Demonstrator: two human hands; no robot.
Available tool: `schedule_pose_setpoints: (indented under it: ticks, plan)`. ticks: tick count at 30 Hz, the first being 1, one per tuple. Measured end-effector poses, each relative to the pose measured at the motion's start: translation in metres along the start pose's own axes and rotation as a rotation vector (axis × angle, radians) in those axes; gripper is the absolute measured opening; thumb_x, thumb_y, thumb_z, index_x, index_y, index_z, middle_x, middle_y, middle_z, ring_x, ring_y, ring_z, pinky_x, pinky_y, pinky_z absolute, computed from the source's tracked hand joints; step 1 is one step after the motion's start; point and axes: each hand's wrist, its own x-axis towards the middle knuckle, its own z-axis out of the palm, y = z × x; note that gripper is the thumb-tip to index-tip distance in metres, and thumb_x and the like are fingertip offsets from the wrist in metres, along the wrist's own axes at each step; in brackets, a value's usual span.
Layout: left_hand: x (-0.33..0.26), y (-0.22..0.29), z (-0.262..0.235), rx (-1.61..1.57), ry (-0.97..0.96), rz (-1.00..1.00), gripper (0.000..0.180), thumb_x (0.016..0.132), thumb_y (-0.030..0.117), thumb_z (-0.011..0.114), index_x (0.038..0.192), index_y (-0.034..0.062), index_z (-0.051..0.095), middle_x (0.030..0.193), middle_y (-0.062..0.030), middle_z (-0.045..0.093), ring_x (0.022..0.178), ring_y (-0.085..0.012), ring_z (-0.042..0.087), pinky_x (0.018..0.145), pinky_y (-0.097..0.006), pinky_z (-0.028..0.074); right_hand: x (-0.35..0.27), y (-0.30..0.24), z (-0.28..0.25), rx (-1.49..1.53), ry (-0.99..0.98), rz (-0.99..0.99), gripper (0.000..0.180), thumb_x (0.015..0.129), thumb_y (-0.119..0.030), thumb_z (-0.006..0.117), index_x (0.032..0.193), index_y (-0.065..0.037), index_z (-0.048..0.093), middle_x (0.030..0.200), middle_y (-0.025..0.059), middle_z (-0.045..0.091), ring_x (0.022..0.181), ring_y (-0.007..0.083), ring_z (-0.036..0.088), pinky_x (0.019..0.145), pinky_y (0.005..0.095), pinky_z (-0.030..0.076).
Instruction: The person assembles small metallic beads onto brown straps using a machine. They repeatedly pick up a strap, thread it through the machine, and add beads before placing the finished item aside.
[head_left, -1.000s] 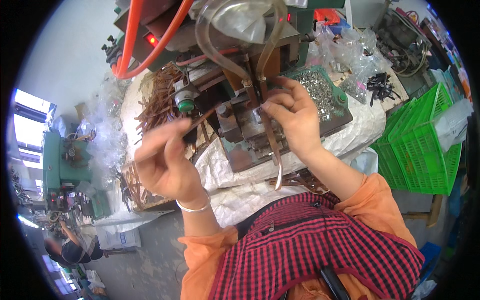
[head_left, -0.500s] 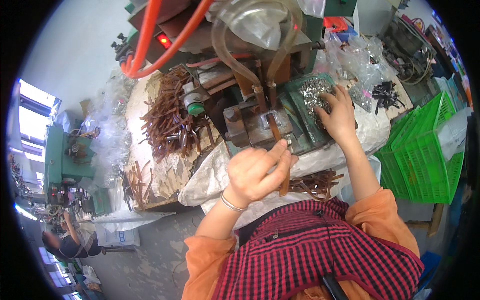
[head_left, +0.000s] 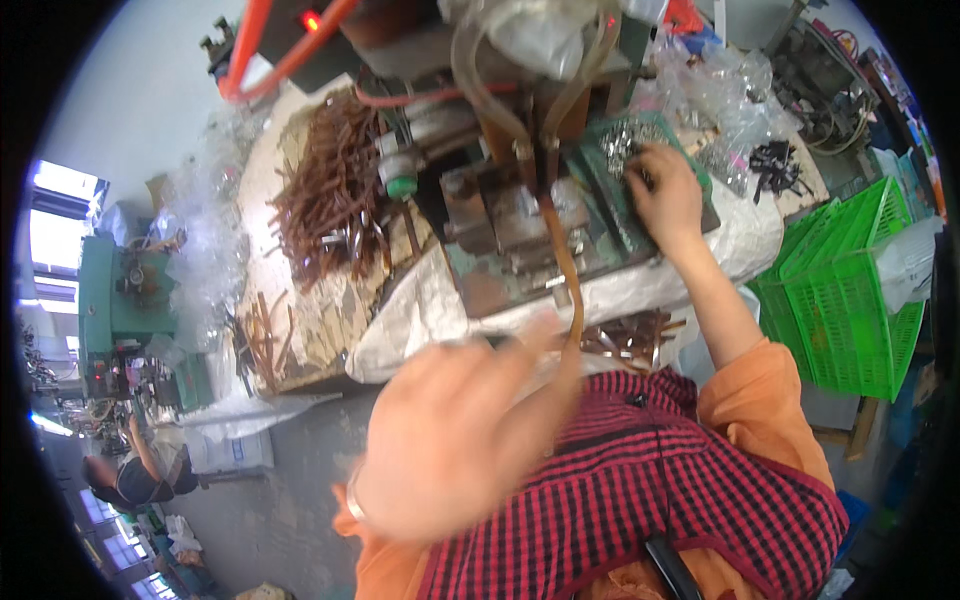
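Observation:
A long brown strip (head_left: 562, 245) runs from the machine's metal die block (head_left: 520, 225) down toward me, bending near its lower end. My left hand (head_left: 450, 430) is smeared by motion. Its thumb and fingers seem closed around the strip's lower end. Over the green tray (head_left: 605, 195) on the right, my right hand (head_left: 668, 195) has its fingers curled down at a heap of small shiny metal pieces (head_left: 622, 140). Its thumb and fingertips come together, and whatever they hold is too small to make out. The machine's two clear tubes (head_left: 480, 85) end just above the die.
Brown strips lie in a big pile (head_left: 335, 190) to the left, with more (head_left: 630, 338) on white sheeting close to me. Dark scraps (head_left: 778, 170) and clear plastic bags (head_left: 735, 85) are at the right. Green crates (head_left: 840, 290) stand beyond. Another person (head_left: 150, 470) works far left.
My left hand has moved down and left, toward me, away from the die, and the strip now bends. My right hand has stayed at the metal pieces, its fingers more curled. The view has shifted slightly.

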Motion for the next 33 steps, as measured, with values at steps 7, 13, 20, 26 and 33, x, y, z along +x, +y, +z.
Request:
schedule_pose_setpoints:
  ticks: [7,13,20,26,33]
  plan:
    - [-0.020,0.036,-0.062,-0.232,-0.012,0.219,0.042,0.054,0.016,0.063,0.093,0.0136,0.079,0.077,0.0024,0.057,0.070,-0.0138,0.058,0.063,-0.029,0.048,-0.007,-0.017,-0.003,-0.174,0.063,0.007,0.018,0.079,-0.017,0.076,0.092,-0.005,0.071,0.120,0.0166,0.066,0.119,0.0360,0.058,0.100,0.0433,0.046]
    - [-0.052,-0.063,-0.048,-0.045,0.332,-0.505,0.007,0.086,-0.004,0.065,0.089,-0.0048,0.071,0.086,-0.0122,0.072,0.071,-0.0226,0.065,0.067,-0.032,0.049,0.001,-0.015,-0.007,-0.070,0.150,-0.072,0.011,0.076,-0.011,0.075,0.084,-0.004,0.071,0.098,0.0124,0.071,0.102,0.0329,0.066,0.089,0.0417,0.051]
    - [-0.120,-0.272,0.106,0.618,0.286,-0.556,0.019,0.078,0.003,0.071,0.097,0.0038,0.072,0.100,-0.0072,0.070,0.102,-0.0296,0.062,0.087,-0.040,0.050,0.013,-0.015,0.001,-0.013,0.084,0.093,0.015,0.086,-0.017,0.065,0.094,-0.006,0.070,0.089,0.0152,0.069,0.083,0.0368,0.064,0.073,0.0444,0.050]
    - [-0.100,-0.204,0.104,0.200,0.606,-0.747,0.021,0.082,0.000,0.068,0.102,0.0054,0.073,0.096,-0.0091,0.073,0.079,-0.0293,0.061,0.076,-0.040,0.048,-0.031,-0.006,-0.041,0.351,0.158,0.394,0.016,0.091,-0.012,0.066,0.103,-0.004,0.073,0.096,0.0111,0.073,0.090,0.0216,0.069,0.080,0.0319,0.052]
    - [-0.104,-0.198,0.108,0.380,0.287,-0.565,0.028,0.084,0.000,0.067,0.110,0.0089,0.073,0.089,-0.0124,0.070,0.074,-0.0279,0.058,0.071,-0.038,0.048,0.015,-0.105,-0.037,0.725,0.009,-0.008,0.017,0.087,-0.002,0.068,0.104,0.000,0.071,0.100,0.0085,0.071,0.096,0.0175,0.065,0.088,0.0285,0.049]
